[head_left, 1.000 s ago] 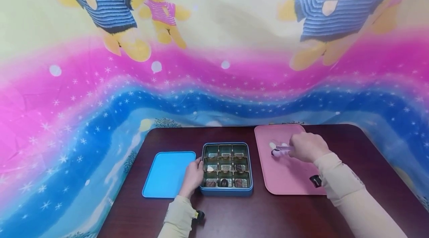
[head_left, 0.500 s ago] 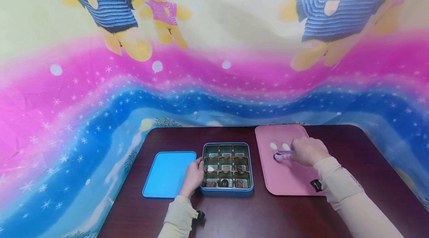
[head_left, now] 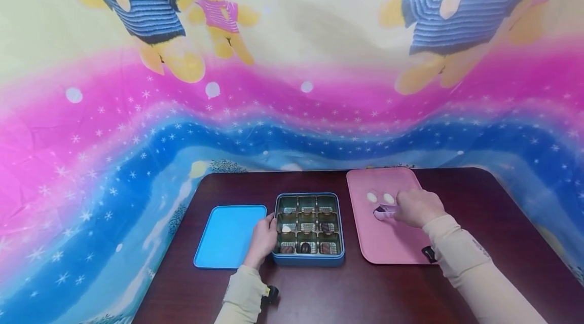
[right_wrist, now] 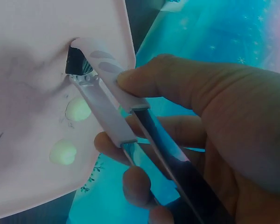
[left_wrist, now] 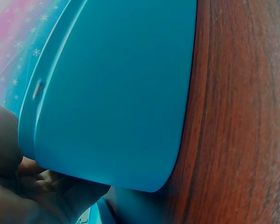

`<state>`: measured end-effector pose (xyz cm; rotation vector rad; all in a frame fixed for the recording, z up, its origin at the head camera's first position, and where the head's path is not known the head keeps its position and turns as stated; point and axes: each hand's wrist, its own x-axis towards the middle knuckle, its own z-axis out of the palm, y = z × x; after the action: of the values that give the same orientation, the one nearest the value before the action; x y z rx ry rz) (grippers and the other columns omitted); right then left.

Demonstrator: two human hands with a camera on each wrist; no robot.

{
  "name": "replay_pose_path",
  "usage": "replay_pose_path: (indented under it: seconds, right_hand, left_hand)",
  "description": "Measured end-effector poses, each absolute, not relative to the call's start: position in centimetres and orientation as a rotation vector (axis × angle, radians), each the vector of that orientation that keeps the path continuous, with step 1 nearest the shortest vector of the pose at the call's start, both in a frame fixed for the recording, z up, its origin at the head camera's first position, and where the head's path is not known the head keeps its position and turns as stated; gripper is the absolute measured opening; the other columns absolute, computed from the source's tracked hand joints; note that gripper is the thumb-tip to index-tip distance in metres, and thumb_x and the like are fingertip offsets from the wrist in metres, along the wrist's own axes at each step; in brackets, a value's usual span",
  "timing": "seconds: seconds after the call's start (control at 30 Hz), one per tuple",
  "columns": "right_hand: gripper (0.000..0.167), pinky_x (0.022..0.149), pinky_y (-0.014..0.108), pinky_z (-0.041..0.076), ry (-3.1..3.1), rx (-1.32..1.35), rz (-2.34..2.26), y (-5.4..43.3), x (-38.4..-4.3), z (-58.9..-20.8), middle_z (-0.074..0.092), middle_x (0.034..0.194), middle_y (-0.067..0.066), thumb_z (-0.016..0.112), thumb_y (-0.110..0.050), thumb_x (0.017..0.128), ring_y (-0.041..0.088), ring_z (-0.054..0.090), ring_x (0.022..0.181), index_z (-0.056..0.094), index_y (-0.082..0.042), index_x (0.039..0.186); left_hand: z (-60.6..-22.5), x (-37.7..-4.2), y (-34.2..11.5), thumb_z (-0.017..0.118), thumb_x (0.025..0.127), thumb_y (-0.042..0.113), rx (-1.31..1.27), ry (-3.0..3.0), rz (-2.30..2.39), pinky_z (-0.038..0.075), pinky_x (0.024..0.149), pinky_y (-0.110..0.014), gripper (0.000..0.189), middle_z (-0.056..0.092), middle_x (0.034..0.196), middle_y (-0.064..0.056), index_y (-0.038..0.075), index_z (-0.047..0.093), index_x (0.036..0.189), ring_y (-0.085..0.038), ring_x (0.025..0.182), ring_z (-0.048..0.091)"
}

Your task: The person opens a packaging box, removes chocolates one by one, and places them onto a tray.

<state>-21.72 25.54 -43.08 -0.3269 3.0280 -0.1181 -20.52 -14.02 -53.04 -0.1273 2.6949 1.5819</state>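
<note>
My right hand (head_left: pixel 421 207) grips a pair of tongs (head_left: pixel 388 212) with metal arms and pale plastic tips. Between the tips sits a dark chocolate (right_wrist: pixel 78 60), close over the pink board (head_left: pixel 388 248). Two white, egg-shaped pieces (head_left: pixel 371 197) lie beside it on the board. My left hand (head_left: pixel 262 240) holds the left side of a blue tin (head_left: pixel 307 261), with thumb and fingers around its near corner in the left wrist view. The tin's gold insert has square compartments. Brown pieces (head_left: pixel 287 248) and a round dark chocolate (head_left: pixel 305 247) sit in the near row; white and dark pieces sit in the middle row.
A light blue lid (head_left: pixel 225 238) lies left of the tin, partly behind my left hand. The dark wooden table (head_left: pixel 315 293) carries everything. A curtain with printed bears (head_left: pixel 292 126) hangs behind the table's far edge.
My right hand and the tongs have shifted slightly toward me over the pink board, leaving both white pieces more fully in sight. My left hand and the tin have stayed put.
</note>
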Motion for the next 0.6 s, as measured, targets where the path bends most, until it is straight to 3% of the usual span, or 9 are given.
replay_pose_path:
  seconds: [0.27,0.47,0.6]
  right_hand:
    - [0.027,0.05,0.049,0.047,3.128,-0.38,-0.109,24.1,-21.0,-41.6,0.059,0.069,0.001,0.08,-0.037,0.082,0.021,0.054,0.059,0.066,-0.015,0.076]
    - [0.017,0.045,0.04,0.043,3.215,-0.616,-0.168,20.8,-19.7,-39.8,0.055,0.06,-0.005,0.081,-0.026,0.078,0.015,0.047,0.051,0.069,-0.015,0.077]
    - [0.014,0.043,0.037,0.039,3.192,-0.668,-0.172,18.5,-18.8,-39.4,0.055,0.063,-0.005,0.079,-0.024,0.077,0.015,0.046,0.05,0.07,-0.016,0.081]
  left_hand:
    - [-52.9,-20.5,-14.1,0.042,0.109,0.013,-0.118,2.692,1.565,0.054,0.086,-0.046,0.044,0.058,0.137,-0.027,-0.011,0.045,0.146,-0.033,0.116,0.062]
    - [-52.9,-20.6,-14.1,0.043,0.109,0.013,-0.125,2.697,1.559,0.053,0.094,-0.051,0.044,0.057,0.139,-0.027,-0.011,0.045,0.146,-0.035,0.121,0.06]
    - [-53.1,-20.6,-14.0,0.043,0.109,0.013,-0.126,2.708,1.551,0.05,0.098,-0.054,0.044,0.056,0.139,-0.027,-0.012,0.045,0.145,-0.036,0.124,0.058]
